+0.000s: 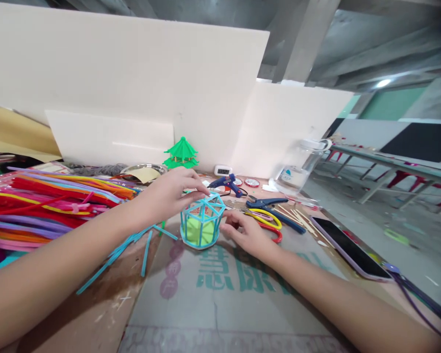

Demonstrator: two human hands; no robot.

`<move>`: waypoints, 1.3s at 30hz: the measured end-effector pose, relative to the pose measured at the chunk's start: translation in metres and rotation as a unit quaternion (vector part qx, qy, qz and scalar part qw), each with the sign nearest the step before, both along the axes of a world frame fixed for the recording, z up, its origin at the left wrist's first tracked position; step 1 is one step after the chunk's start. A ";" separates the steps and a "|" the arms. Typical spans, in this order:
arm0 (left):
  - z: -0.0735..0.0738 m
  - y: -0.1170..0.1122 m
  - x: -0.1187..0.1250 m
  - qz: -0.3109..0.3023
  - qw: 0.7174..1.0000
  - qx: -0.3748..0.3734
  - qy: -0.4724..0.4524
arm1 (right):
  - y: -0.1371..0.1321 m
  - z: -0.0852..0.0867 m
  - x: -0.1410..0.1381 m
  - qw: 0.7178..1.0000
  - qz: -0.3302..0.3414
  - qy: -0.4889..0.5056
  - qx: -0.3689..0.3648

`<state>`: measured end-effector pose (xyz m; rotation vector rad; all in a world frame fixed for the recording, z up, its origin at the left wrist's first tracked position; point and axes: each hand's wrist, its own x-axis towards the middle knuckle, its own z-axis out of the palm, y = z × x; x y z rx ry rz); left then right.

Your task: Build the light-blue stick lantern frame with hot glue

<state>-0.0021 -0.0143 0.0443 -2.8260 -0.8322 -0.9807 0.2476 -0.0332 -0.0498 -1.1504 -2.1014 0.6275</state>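
Note:
A small blue pipe-cleaner frame [203, 214], many-sided like a little cage with spokes across its top, stands upright on the plastic-covered board. A light green sheet [198, 233] shows inside it. My left hand [174, 191] reaches over from the left, thumb and index finger pinched at the top spokes near the centre. At the frame's right side, my right hand [246, 233] rests with curled fingers, its thumb and fingertips against the wall. Loose blue pipe cleaners [127, 247] lie left of the frame. A blue glue gun [228, 184] lies just behind it.
Bundled coloured pipe cleaners [55, 201] fill the left side. Yellow-handled scissors [268, 215], blue cutters [268, 202], wooden sticks [297, 218] and a phone [347, 245] lie right. Behind stand a green tiered roof model [183, 152], small clock [223, 170], clear jug [297, 166] and white boards [125, 88].

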 end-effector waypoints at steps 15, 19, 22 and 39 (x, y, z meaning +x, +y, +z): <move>-0.013 -0.005 0.016 -0.042 0.997 0.037 0.059 | -0.007 0.003 -0.011 0.998 0.034 0.037 -0.035; -0.013 -0.005 0.017 -0.027 0.997 0.026 0.061 | -0.007 0.003 -0.010 0.998 0.037 0.035 -0.030; -0.013 -0.006 0.017 -0.029 0.997 0.028 0.059 | -0.007 0.005 -0.010 0.999 0.036 0.028 -0.027; -0.013 -0.007 0.016 -0.017 0.995 0.060 0.076 | -0.007 0.005 -0.012 0.997 0.040 0.044 -0.040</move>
